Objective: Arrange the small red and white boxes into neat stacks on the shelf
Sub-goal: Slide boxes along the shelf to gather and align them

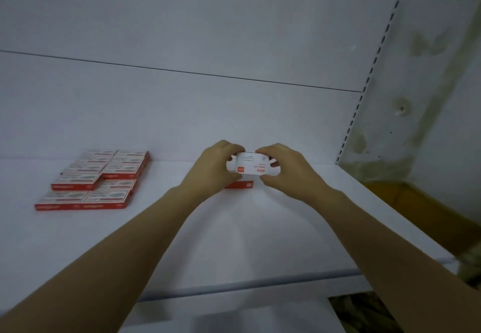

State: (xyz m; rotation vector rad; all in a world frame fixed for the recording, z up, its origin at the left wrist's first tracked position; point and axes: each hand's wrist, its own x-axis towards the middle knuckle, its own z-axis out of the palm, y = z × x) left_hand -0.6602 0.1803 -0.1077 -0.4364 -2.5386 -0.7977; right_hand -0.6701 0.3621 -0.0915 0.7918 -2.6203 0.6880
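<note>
Both my hands hold a small red and white box (251,166) between them, above the middle of the white shelf (234,228). My left hand (216,168) grips its left end and my right hand (283,168) grips its right end, fingers curled round it. Just below the held box, another red box (240,184) lies on the shelf, mostly hidden behind my left hand. At the left of the shelf lie several flat red and white boxes (96,179) in rows, some stacked on others.
The shelf's white back panel (208,46) rises behind. A slotted upright (364,90) marks the shelf's right end, with a stained wall (429,72) beyond. A brown cardboard box (416,202) sits low on the right. The shelf's front edge (234,283) runs below my forearms.
</note>
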